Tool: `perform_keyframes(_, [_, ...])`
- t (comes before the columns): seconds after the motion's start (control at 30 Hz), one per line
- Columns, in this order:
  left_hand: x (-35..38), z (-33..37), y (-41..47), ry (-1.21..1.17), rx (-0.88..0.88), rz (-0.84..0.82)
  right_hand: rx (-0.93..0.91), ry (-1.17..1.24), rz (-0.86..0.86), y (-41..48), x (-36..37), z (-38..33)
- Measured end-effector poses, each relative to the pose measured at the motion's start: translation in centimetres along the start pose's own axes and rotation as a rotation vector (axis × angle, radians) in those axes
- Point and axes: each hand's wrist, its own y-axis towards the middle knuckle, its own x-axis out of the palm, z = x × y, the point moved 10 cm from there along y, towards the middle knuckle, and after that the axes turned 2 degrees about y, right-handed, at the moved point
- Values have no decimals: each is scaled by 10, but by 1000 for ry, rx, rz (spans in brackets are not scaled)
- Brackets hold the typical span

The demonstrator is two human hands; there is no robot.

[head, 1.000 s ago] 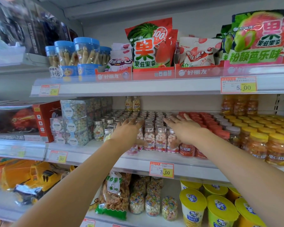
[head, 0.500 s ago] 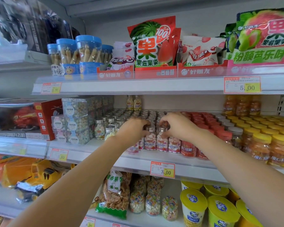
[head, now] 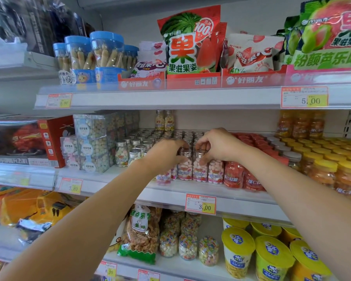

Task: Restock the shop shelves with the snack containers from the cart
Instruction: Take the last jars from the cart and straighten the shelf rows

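Small clear candy bottles with silver caps stand in rows on the middle shelf (head: pixel 170 191). My left hand (head: pixel 166 154) curls its fingers round the cap of one pink-and-white bottle (head: pixel 184 169) in the front row. My right hand (head: pixel 217 145) pinches the cap of the neighbouring bottle (head: pixel 200 170). A third pink bottle (head: pixel 215 171) stands free just to the right. More silver-capped bottles (head: pixel 142 142) fill the rows behind and to the left. No cart is in view.
Red-capped jars (head: pixel 234 174) and yellow-lidded orange jars (head: pixel 324 171) crowd the shelf to the right. Clear cube boxes (head: pixel 91 142) are stacked on the left. The upper shelf (head: pixel 160 98) with snack bags hangs close overhead. Yellow cups (head: pixel 238 250) sit below.
Both hands went from lying flat over the bottle tops to curling onto two front-row caps, and drew slightly toward the shelf's front edge.
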Motion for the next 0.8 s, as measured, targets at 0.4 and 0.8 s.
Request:
perform_keyframes(0.4, [1,0,2,12,16,10,-29,83,-2,1,3,5])
perform_keyframes(0.8, [3,-1,2,52,-6,31,-37,108,30,2,3,7])
